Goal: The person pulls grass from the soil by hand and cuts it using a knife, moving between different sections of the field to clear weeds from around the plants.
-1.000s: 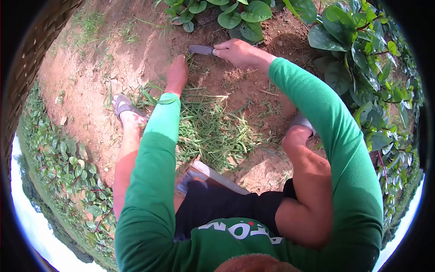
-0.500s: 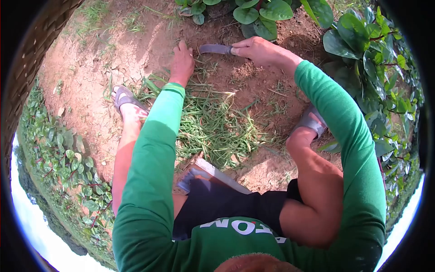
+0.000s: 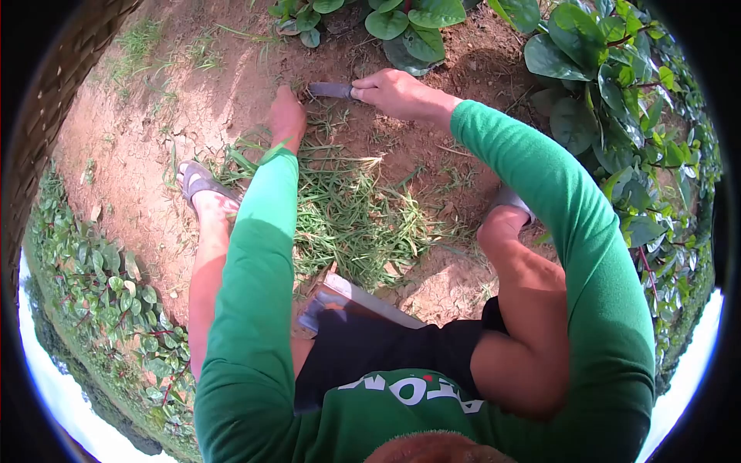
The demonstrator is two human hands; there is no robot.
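My right hand [image 3: 400,93] is closed around the handle of a knife [image 3: 330,90]. Its short, dark, worn blade points left, low over the soil. Just left of the blade tip, my left hand [image 3: 286,117] is closed near the ground. Whatever its fingers may hold is hidden. Below the hands, between my feet, lies a heap of cut green grass [image 3: 359,220]. A few thin blades of grass lie by my left wrist.
Leafy plants with dark red stems [image 3: 575,46] grow at the top and right; more plants [image 3: 108,278] line the left. My sandaled feet [image 3: 202,183] flank the grass. A low wooden seat [image 3: 370,299] is beneath me. A woven brim [image 3: 58,85] covers the upper left edge.
The knife has come closer to my left hand, its tip now almost beside the fingers. My left fingers look more curled. The whole view has shifted a little.
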